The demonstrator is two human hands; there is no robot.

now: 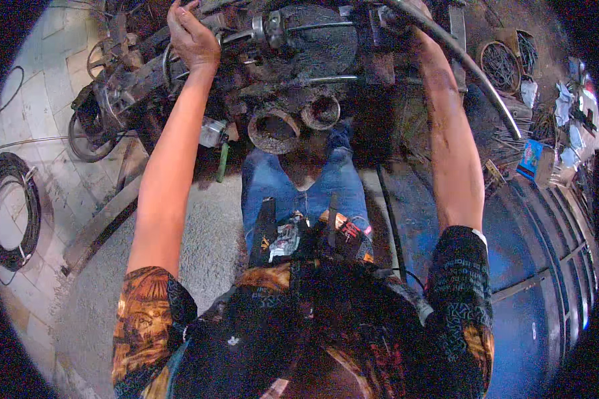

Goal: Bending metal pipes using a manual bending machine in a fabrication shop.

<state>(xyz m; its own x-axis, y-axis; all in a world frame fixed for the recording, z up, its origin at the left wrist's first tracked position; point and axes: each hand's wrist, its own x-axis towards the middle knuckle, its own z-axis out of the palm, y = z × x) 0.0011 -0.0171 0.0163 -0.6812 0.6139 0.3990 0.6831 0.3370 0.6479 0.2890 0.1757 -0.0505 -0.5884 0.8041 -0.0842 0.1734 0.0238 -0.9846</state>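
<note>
Up at the left top edge, my left hand (194, 41) is raised over a dark, greasy machine (319, 56). Its fingers point upward, loosely curved and apart, with nothing visible in them; the tips reach the picture's edge. Beside its wrist is a thin metal handwheel rim (168, 70). My right hand (416, 14) is at the machine's right end, next to a long bent metal bar (469, 64). Shadow and the bar hide its fingers. Between the hands runs a bright steel shaft (323, 26) with a round metal collar (267, 30).
Two round metal pots (273, 133) stand below the machine by my legs. A black cable coil (13, 209) lies on the tiled floor at left. At right are a basket of metal rods (501, 66), a blue box (531, 158) and a blue metal panel (512, 246).
</note>
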